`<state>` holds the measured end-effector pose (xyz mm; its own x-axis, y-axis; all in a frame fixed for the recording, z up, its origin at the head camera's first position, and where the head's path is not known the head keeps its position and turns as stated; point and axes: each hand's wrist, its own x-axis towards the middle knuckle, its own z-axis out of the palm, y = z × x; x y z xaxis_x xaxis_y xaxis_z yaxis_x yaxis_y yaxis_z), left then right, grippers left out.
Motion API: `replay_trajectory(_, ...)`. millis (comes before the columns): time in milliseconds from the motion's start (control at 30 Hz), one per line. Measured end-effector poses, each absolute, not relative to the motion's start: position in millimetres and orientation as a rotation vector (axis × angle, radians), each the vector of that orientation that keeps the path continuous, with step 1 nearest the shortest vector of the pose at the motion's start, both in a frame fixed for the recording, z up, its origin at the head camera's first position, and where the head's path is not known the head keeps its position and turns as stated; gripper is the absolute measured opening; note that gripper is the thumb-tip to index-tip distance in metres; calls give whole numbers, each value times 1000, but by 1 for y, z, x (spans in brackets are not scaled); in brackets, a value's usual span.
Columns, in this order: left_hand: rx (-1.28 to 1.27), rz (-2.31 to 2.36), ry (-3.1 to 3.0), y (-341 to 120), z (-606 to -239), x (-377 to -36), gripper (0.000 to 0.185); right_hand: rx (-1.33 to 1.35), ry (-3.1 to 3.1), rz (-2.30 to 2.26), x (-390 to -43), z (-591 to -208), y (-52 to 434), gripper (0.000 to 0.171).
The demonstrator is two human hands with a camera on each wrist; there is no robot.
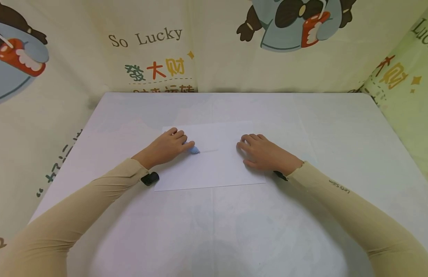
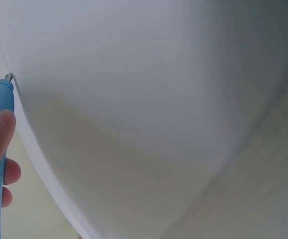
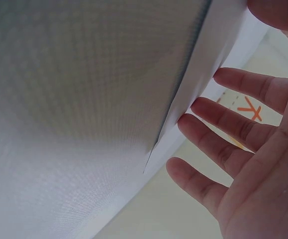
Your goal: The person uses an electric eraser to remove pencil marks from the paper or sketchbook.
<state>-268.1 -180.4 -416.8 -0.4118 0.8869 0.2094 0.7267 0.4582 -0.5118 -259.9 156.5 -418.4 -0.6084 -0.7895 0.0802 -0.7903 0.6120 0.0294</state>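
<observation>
While a patterned cloth hangs at the far left, a beige left sleeve reaches in over the white table, with a small black device at its cuff. Next comes the left hand, its fingers and thumb curled round a blue pen, over the left part of a sheet of white paper. The pen slants with its tip toward the right, at the left end of a faint line that runs on across the middle of the sheet. Past that line, the right hand lies over the sheet's right side; its fingers are parted, slightly bent and grasping nothing, with fingertips resting on the paper. Farther right, a second black device shows under that wrist, and the right sleeve bears small dark lettering.
</observation>
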Motion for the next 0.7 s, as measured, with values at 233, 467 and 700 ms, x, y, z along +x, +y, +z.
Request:
replay_trajectory(233,-1361,472,-2256,-179,-418,-269,24,1344,-2741,11,-260,-418,157,39)
replay_trajectory(467,-1358,453,-2242,-179,-420,-271,22,1351,-2745,-5,-260,-417,156,42)
replay_trajectory(700,-1319,441,-2232,-178,-418,-271,21,1349,-2746,6,-260,-416,156,41)
